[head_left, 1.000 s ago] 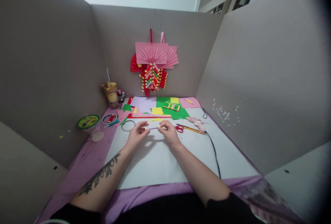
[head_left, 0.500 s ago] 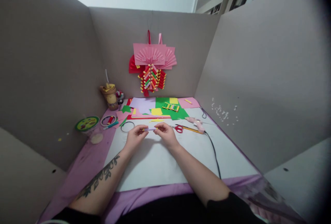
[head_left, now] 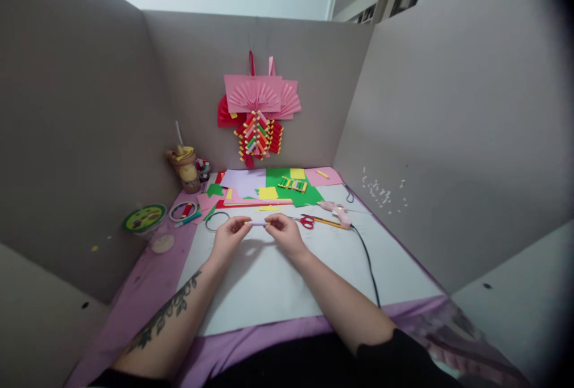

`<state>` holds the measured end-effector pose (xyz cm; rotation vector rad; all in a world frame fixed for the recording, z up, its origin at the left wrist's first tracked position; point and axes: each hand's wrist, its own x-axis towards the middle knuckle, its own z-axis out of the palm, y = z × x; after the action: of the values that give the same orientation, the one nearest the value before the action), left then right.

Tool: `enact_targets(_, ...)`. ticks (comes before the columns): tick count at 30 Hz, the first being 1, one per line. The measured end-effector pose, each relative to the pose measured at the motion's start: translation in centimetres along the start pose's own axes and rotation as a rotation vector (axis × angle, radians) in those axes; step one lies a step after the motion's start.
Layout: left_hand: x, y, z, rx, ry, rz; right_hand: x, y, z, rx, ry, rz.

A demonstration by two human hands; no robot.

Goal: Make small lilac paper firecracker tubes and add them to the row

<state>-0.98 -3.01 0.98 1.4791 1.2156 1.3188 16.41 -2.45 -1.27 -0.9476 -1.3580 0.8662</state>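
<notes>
A small pale purple paper roll (head_left: 258, 223) with yellow at its ends is held level above the white work sheet (head_left: 255, 298). My left hand (head_left: 229, 235) pinches one end of the roll, and my right hand (head_left: 284, 234) pinches the other. Just right of my right hand lie red-handled scissors (head_left: 307, 222) and a pencil (head_left: 327, 222). Beyond my fingers a yellow paper strip (head_left: 269, 208) rests on the sheet. A dark ring (head_left: 217, 221) lies beside my left hand.
A pink glue gun (head_left: 339, 213) trails a black cord on the right. Several finished rolls (head_left: 292, 185) lie on green paper (head_left: 314, 196). Pink and red paper decorations (head_left: 255, 107) hang on the back panel. A drink cup (head_left: 188, 173) and a green-lidded tub (head_left: 144, 219) stand left.
The whole view has shifted slightly, so things appear a little further left. Both hands still hold the paper roll, in nearly the same pose.
</notes>
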Motion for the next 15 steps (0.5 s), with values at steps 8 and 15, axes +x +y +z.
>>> enact_targets(8, 0.1, 0.0, 0.1, -0.039, -0.067, -0.006, -0.5, -0.7, 0.4, -0.483, -0.131, -0.104)
enact_targets(15, 0.3, 0.0, -0.1, -0.036, -0.064, -0.054, 8.2, -3.0, -6.9, -0.582, 0.27, 0.029)
